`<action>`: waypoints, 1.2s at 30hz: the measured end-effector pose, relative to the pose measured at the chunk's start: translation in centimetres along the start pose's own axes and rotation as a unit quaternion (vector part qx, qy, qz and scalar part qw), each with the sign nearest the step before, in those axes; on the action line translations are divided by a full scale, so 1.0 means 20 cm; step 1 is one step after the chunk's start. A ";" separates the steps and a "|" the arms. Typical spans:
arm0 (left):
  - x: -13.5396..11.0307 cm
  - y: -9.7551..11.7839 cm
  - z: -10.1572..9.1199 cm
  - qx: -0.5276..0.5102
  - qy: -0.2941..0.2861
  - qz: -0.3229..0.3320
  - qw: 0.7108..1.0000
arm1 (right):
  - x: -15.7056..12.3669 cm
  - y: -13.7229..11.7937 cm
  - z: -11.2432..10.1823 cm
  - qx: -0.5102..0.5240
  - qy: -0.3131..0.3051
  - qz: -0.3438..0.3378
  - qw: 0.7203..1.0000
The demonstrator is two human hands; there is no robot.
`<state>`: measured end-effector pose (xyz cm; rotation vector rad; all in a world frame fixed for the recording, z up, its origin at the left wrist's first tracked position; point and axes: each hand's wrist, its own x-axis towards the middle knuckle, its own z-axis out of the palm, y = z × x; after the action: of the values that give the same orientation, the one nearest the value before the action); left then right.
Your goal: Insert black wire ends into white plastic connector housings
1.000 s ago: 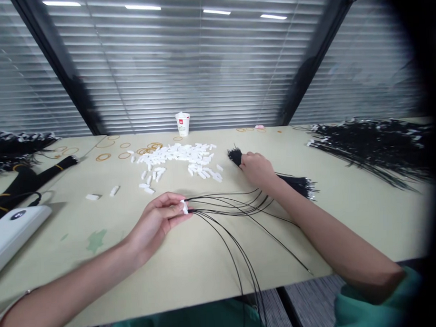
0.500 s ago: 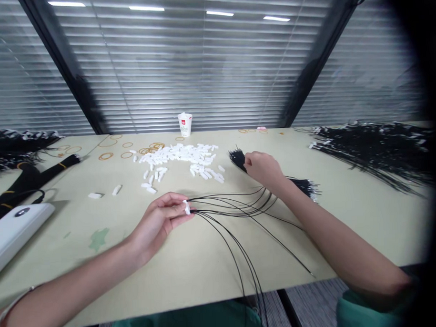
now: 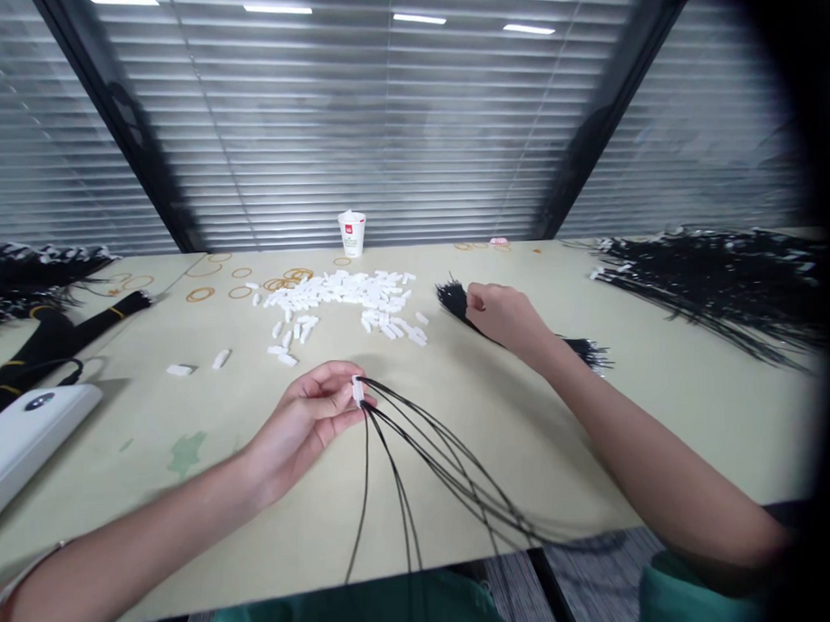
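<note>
My left hand (image 3: pixel 310 414) pinches a white connector housing (image 3: pixel 358 392) between thumb and fingers. Several thin black wires (image 3: pixel 454 459) run out of its right side and droop over the table's front edge. Across the table, my right hand (image 3: pixel 507 315) is closed at a bundle of black wires (image 3: pixel 454 298) lying on the tabletop. Its fingertips are curled against the bundle, and whatever they grip is hidden. The other end of that bundle, with bright tips, shows beyond the right wrist.
Loose white housings (image 3: pixel 350 288) lie heaped in the middle, near rubber bands (image 3: pixel 288 281) and a paper cup (image 3: pixel 351 233). Finished-looking wire piles (image 3: pixel 713 278) sit at right, more wires (image 3: pixel 36 279) at left. A white device (image 3: pixel 35 438) with a cable rests at the left edge.
The wires from the held housing have swung down and toward me, away from under the right forearm. The housing has turned slightly in my left hand. My right hand has barely moved.
</note>
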<state>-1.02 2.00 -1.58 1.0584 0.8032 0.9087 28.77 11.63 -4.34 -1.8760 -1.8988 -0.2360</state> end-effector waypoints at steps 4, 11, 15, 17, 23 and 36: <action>0.00 0.00 0.00 0.001 -0.005 0.001 1.000 | 0.00 0.00 0.00 0.011 0.009 -0.002 1.000; 0.00 0.00 0.01 0.006 -0.015 -0.006 1.000 | -0.01 -0.02 -0.01 0.030 0.039 -0.010 0.999; 0.00 0.01 0.01 0.006 -0.015 -0.009 1.000 | -0.02 -0.03 -0.01 0.046 0.078 -0.020 0.996; -0.01 0.01 0.01 0.006 -0.010 -0.011 1.000 | -0.02 -0.04 -0.02 0.058 0.102 -0.026 0.993; -0.01 0.01 0.01 -0.003 0.000 -0.012 1.000 | -0.04 -0.15 -0.14 0.099 0.194 -0.042 0.975; -0.06 0.00 0.09 0.038 0.060 -0.018 0.997 | -0.63 -0.71 -0.46 0.283 0.029 -0.445 0.849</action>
<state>0.00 0.19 -0.95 1.0602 0.9595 0.9235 16.34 -4.37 1.07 -0.5259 -2.3273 0.0014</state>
